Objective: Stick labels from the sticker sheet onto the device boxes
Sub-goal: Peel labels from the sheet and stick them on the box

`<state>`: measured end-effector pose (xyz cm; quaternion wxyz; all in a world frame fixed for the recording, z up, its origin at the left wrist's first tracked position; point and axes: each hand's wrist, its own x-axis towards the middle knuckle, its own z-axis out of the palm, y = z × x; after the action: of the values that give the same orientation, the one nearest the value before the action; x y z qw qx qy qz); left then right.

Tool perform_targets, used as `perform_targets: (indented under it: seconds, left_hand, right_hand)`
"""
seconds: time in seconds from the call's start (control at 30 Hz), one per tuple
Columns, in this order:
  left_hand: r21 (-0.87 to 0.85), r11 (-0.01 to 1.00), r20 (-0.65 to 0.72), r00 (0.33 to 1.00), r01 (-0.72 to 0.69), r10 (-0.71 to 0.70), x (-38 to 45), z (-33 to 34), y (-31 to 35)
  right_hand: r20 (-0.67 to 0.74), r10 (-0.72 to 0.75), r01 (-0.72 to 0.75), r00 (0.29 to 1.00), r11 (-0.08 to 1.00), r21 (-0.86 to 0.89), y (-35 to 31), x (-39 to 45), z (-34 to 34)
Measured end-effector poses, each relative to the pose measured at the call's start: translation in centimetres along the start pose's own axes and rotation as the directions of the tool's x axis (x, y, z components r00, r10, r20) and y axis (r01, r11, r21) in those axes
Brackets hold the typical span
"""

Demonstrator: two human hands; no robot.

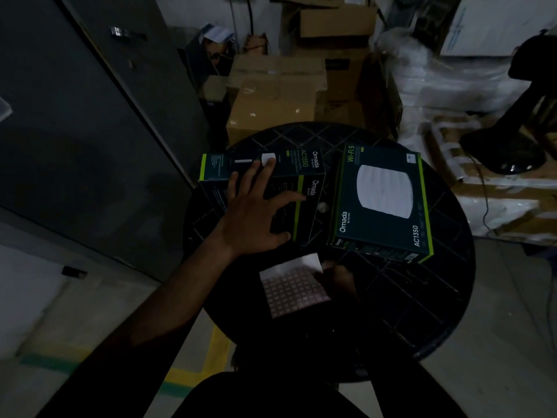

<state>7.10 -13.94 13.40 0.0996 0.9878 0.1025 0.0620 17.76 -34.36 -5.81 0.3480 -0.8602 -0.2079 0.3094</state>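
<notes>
Sticker sheet [291, 289] lies flat on the tabletop [422, 312], near edge, just below both device boxes. My right hand [336, 279] sits at the sheet's right edge, touching it; too dark to tell if the grip is pinching a label or just resting. Left hand [256, 212] is spread flat, fingers straight, pressing on the left box [304, 188], holding nothing. Right box [381, 203] lies face up, untouched, just beside it. Boxes lie up and away from the sheet; left box is under the left hand, so prob next label goes there.
</notes>
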Motion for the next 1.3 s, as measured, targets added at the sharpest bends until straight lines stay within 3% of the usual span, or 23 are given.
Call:
perform_targets:
  seconds: [0.07,0.13,0.3,0.47,0.67,0.97,1.23,1.3]
  left_hand:
    - [-0.078,0.997,0.0,1.0,-0.005,0.005,0.1,-0.3,-0.3]
    - [-0.138,0.99,0.03,1.0,0.011,-0.007,0.3,-0.6,-0.7]
    - [-0.181,0.983,0.212,0.977,0.016,0.023,0.6,-1.7,-1.3]
    - [-0.289,0.956,0.274,0.961,0.045,0.038,0.7,-2.8,-1.2]
    - [-0.458,0.883,0.257,0.966,0.101,0.023,0.6,-3.8,-1.6]
    - [-0.529,0.841,0.208,0.978,0.115,-0.003,0.6,-3.6,-2.2]
    - [-0.562,0.82,0.172,0.985,0.106,-0.009,0.8,-3.4,-2.1]
    - [-0.561,0.821,0.154,0.988,0.105,-0.021,0.9,-3.1,-2.1]
  right_hand:
    - [-0.007,-0.044,0.045,0.999,0.994,0.1,-2.1,-0.7,-1.2]
    - [-0.039,-0.179,0.183,0.983,0.965,0.185,-4.7,-1.7,-2.6]
    - [-0.022,-0.324,0.307,0.946,0.867,0.392,-11.4,-5.5,-6.8]
    - [-0.127,-0.361,0.376,0.924,0.796,0.474,-14.5,-6.9,-8.5]
    - [-0.169,-0.432,0.464,0.886,0.807,0.365,-15.7,-7.3,-8.1]
    - [-0.15,-0.403,0.426,0.903,0.791,0.44,-16.3,-6.9,-7.3]
    - [-0.143,-0.461,0.482,0.876,0.822,0.304,-16.4,-6.4,-7.7]
    - [-0.189,-0.511,0.541,0.839,0.82,0.187,-16.2,-6.2,-7.7]
